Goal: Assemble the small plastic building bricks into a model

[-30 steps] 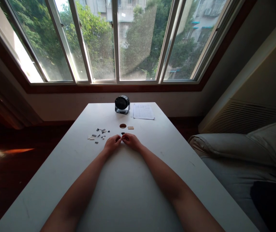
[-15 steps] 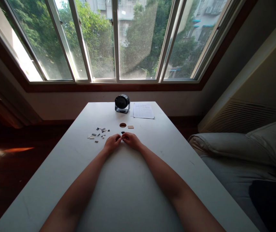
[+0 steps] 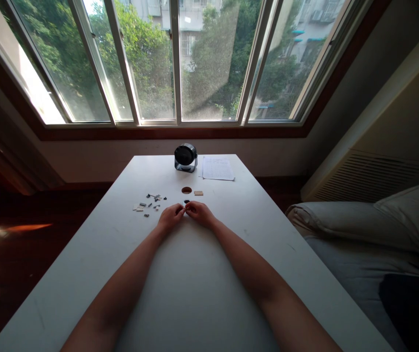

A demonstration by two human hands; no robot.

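My left hand (image 3: 171, 215) and my right hand (image 3: 199, 213) meet fingertip to fingertip over the middle of the white table (image 3: 194, 274). Both are closed in a pinch. Whatever they hold between them is too small and too covered by fingers to name. Just beyond the fingertips shows a small dark round thing with a pale rim (image 3: 185, 202). Left of my left hand lie several small loose building pieces (image 3: 150, 203), grey, black and white. A tan studded plate (image 3: 198, 193) lies a little beyond my right hand.
A round hole (image 3: 186, 190) opens in the tabletop beyond my hands. A small black fan (image 3: 185, 157) stands near the far edge, with printed paper sheets (image 3: 218, 168) to its right. Windows (image 3: 209, 63) rise behind the table. A grey sofa (image 3: 359, 230) stands at the right.
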